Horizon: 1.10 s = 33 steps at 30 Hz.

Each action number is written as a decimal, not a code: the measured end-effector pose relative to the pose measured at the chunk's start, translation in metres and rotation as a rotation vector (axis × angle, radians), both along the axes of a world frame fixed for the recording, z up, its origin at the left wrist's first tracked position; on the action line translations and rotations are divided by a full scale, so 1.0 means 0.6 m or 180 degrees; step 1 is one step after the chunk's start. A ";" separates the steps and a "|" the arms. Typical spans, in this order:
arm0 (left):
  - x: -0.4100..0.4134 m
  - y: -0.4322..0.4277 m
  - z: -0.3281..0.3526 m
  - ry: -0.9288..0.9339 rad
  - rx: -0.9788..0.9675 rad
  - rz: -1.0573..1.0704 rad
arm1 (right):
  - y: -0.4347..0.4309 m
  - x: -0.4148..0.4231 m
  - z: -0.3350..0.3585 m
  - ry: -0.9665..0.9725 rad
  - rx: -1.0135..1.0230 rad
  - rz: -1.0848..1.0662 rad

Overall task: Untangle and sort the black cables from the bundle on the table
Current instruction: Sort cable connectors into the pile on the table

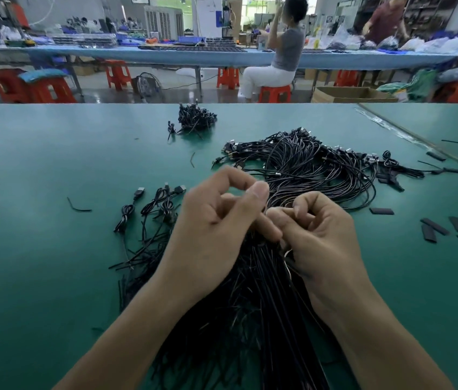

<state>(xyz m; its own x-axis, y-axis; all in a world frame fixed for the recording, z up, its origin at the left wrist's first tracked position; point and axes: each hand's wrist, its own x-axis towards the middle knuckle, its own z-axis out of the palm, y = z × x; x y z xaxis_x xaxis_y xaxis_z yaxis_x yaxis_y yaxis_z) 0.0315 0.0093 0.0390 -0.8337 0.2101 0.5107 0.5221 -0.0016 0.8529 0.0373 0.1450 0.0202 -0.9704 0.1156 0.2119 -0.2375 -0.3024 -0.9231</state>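
Observation:
A big bundle of black cables [306,170] fans out on the green table [39,164], its plug ends far right and its loose tails running down toward me. My left hand [216,220] and my right hand [320,235] meet over the bundle's narrow waist. Fingers of both hands are curled and pinch thin cable strands there. To the left lies a small group of separated cables [149,209] with USB plugs. A small dark heap of cables [195,118] sits near the table's far edge.
Short black sleeve pieces [436,229] are scattered at the right, with more near a table seam [419,142]. A stray wire bit [77,206] lies at the left. Beyond the table are red stools, a long blue bench and two people.

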 end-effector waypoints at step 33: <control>-0.018 -0.011 -0.013 -0.0919 -0.0393 0.0113 | 0.028 -0.012 -0.010 0.0473 0.1236 -0.0194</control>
<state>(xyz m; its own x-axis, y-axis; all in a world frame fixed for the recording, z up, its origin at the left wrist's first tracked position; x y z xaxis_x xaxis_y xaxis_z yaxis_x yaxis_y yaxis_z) 0.0208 0.0027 0.0310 -0.9484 0.2241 0.2241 0.2561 0.1252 0.9585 0.0298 0.1618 0.0140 -0.9199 0.0558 0.3882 -0.3834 0.0800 -0.9201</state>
